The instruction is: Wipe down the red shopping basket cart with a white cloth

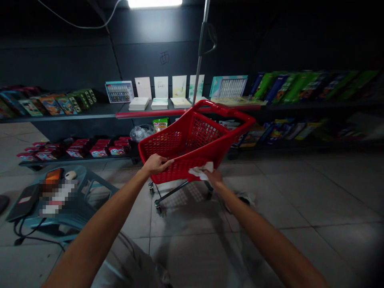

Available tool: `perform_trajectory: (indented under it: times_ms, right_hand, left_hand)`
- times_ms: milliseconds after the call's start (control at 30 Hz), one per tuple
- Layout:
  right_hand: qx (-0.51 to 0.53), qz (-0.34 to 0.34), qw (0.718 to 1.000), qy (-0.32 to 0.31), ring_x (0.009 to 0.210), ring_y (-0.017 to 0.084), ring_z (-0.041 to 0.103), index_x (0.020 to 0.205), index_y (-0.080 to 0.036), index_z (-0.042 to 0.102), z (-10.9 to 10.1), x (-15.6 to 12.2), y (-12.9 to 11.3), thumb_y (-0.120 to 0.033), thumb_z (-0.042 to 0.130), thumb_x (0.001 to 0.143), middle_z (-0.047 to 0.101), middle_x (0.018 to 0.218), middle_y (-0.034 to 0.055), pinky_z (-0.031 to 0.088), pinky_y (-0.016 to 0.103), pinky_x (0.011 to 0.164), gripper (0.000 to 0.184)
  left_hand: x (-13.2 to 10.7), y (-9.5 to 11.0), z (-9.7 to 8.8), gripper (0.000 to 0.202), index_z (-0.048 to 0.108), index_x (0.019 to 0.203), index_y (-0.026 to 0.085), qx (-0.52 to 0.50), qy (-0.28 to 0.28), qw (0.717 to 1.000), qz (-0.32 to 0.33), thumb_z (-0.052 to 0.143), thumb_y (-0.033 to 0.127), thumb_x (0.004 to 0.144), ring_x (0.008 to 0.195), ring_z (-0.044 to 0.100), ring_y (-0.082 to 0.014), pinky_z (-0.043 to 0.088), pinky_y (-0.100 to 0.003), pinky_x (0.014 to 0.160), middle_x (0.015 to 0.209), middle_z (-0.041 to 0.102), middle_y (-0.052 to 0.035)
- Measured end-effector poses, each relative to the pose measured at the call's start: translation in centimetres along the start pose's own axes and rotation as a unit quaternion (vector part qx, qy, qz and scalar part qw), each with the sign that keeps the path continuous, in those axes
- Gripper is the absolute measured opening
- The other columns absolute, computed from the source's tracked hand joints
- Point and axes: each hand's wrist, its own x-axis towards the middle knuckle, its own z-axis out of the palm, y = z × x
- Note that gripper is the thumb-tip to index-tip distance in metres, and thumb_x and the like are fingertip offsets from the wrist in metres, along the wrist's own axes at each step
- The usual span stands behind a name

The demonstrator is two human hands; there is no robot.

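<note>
A red plastic shopping cart (177, 170) on grey wheeled legs stands sideways before me, its basket tilted up toward the handle at the right. My left hand (156, 164) grips the near rim of the basket, fingers over the edge and thumb pointing right. Against the outer side, low on the basket, my right hand (213, 176) presses a crumpled white cloth or tissue (201, 171). Part of its fingers is hidden behind the cloth. The inside of the basket shows only in part.
Behind the cart runs a dark shelf (102, 110) with books, boxes and snack bags. At the left, a blue-grey plastic stool (87, 176) carries a phone (53, 176), a dark device (25, 202) and cables. A metal pole (198, 72) rises behind the cart.
</note>
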Motion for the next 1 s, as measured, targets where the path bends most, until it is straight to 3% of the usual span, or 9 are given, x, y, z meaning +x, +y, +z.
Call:
perform_trajectory:
  times_ms: [100, 200, 300, 400, 533, 633, 767, 867, 1000]
  right_hand:
    - [0.02, 0.002, 0.996, 0.084, 0.084, 0.027, 0.072, 0.1, -0.016, 0.072, -4.6, 4.3, 0.3, -0.035, 0.068, 0.071, 0.075, 0.088, 0.0119, 0.056, 0.032, 0.071, 0.034]
    - [0.04, -0.08, 0.979, 0.185, 0.095, 0.027, 0.07, 0.112, -0.016, 0.066, -6.9, 6.4, -1.5, -0.036, 0.068, 0.07, 0.073, 0.106, 0.0124, 0.055, 0.038, 0.086, 0.047]
    - [0.008, -0.249, 0.939, 0.237, 0.106, 0.028, 0.064, 0.116, -0.017, 0.062, -7.1, 5.4, -5.3, -0.04, 0.065, 0.076, 0.067, 0.112, 0.0122, 0.05, 0.044, 0.098, 0.046]
    - [-0.018, -0.38, 0.892, 0.243, 0.111, 0.027, 0.059, 0.115, -0.018, 0.062, -6.4, 3.0, -9.8, -0.033, 0.061, 0.083, 0.06, 0.119, 0.013, 0.048, 0.042, 0.101, 0.035]
    - [-0.133, -0.461, 0.865, 0.149, 0.117, 0.025, 0.054, 0.111, -0.021, 0.065, -6.0, 2.6, -14.0, -0.011, 0.054, 0.082, 0.06, 0.124, 0.0102, 0.044, 0.038, 0.102, 0.033]
    - [-0.292, -0.445, 0.845, 0.049, 0.105, 0.025, 0.057, 0.106, -0.018, 0.066, -5.6, 3.8, -14.9, -0.004, 0.05, 0.081, 0.066, 0.11, 0.0108, 0.042, 0.036, 0.094, 0.032]
    - [-0.382, -0.424, 0.821, -0.016, 0.099, 0.026, 0.057, 0.106, -0.016, 0.067, -4.5, 3.4, -15.1, -0.024, 0.058, 0.089, 0.066, 0.107, 0.0124, 0.037, 0.037, 0.093, 0.02]
    - [-0.373, -0.459, 0.805, -0.043, 0.106, 0.029, 0.056, 0.116, -0.016, 0.066, -3.6, 1.9, -15.4, -0.043, 0.066, 0.087, 0.065, 0.115, 0.0145, 0.037, 0.039, 0.098, 0.04]
    - [-0.371, -0.484, 0.788, -0.084, 0.107, 0.03, 0.059, 0.127, -0.016, 0.064, -2.9, 0.8, -15.9, -0.026, 0.067, 0.086, 0.063, 0.122, 0.0162, 0.04, 0.04, 0.097, 0.042]
  left_hand:
    - [0.0, -0.8, -0.2, 0.063, 0.062, 0.058, 0.017, -0.002, 0.007, 1.0, 0.003, 0.039, 0.057, 0.101, 0.048, 0.041, -0.0084, 0.028, -0.025, 0.056, 0.053, 0.057, -0.0009]
    - [0.2, -1.5, -0.3, 0.061, 0.061, 0.057, 0.016, -0.009, 0.007, 1.0, 0.004, 0.042, 0.055, 0.1, 0.047, 0.04, -0.008, 0.028, -0.025, 0.054, 0.052, 0.056, -0.0007]
    - [0.4, -1.9, -0.5, 0.059, 0.062, 0.058, 0.016, -0.017, 0.007, 1.0, 0.02, 0.043, 0.053, 0.1, 0.046, 0.04, -0.0074, 0.028, -0.024, 0.053, 0.051, 0.055, -0.0002]
    - [0.3, -2.2, -0.9, 0.058, 0.062, 0.06, 0.016, -0.021, 0.012, 0.999, 0.027, 0.042, 0.053, 0.1, 0.046, 0.039, -0.007, 0.028, -0.023, 0.052, 0.05, 0.054, 0.0005]
    - [0.0, -2.9, -1.7, 0.059, 0.06, 0.06, 0.015, -0.024, 0.006, 1.0, 0.014, 0.041, 0.054, 0.1, 0.046, 0.04, -0.0069, 0.028, -0.023, 0.051, 0.051, 0.052, 0.0011]
    - [-0.2, -4.0, -2.0, 0.062, 0.059, 0.059, 0.015, -0.013, -0.001, 1.0, 0.002, 0.037, 0.055, 0.101, 0.046, 0.038, -0.0075, 0.027, -0.024, 0.052, 0.05, 0.049, 0.0011]
    - [-0.4, -5.8, -2.7, 0.064, 0.063, 0.06, 0.017, 0.057, -0.025, 0.997, -0.046, 0.03, 0.053, 0.102, 0.048, 0.042, -0.0111, 0.029, -0.027, 0.055, 0.051, 0.053, -0.0027]
    - [0.0, -5.9, -3.6, 0.062, 0.068, 0.067, 0.018, 0.106, -0.056, 0.988, -0.099, 0.029, 0.052, 0.101, 0.057, 0.054, -0.0153, 0.032, -0.028, 0.059, 0.063, 0.065, -0.0074]
    - [2.3, -3.1, -3.8, 0.063, 0.075, 0.089, 0.021, 0.097, -0.092, 0.988, -0.078, 0.026, 0.058, 0.101, 0.076, 0.066, -0.0194, 0.038, -0.026, 0.066, 0.085, 0.074, -0.0081]
